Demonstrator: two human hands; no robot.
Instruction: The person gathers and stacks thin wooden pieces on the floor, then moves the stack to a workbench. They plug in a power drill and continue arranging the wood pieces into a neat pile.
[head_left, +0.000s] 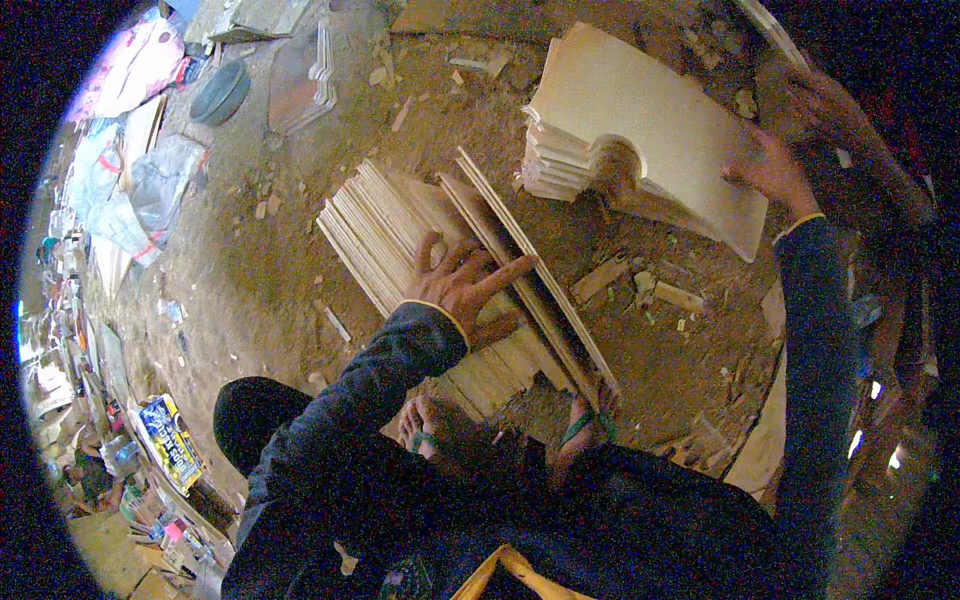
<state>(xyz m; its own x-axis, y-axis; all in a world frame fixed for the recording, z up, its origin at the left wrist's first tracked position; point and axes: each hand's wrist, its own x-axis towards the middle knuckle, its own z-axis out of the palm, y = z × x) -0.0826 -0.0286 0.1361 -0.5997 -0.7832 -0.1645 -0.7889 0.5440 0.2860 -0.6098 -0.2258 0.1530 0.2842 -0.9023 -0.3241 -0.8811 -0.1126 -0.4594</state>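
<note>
Hands, two, in dark sleeves.
Left hand (463, 285), one: at the centre, fingers splayed wide over the boards; closed on nothing visible.
Right hand (775, 178), one: at 2 o'clock, fingers at the outer edge of the notched stack; how firmly it grips, cannot tell.
Row of boards (365, 225), one: at 10 o'clock of the centre, many thin pieces on edge, too tight to count.
Long boards (550, 275), at least two: leaning just beside the left hand.
Notched stack (660, 130), one: between 1 and 2 o'clock, layers uncountable, one rounded notch.
Feet (425, 425), two: at 5 and 7 o'clock.
Dark basin (220, 92), one: at 10 o'clock, near the rim.
</note>
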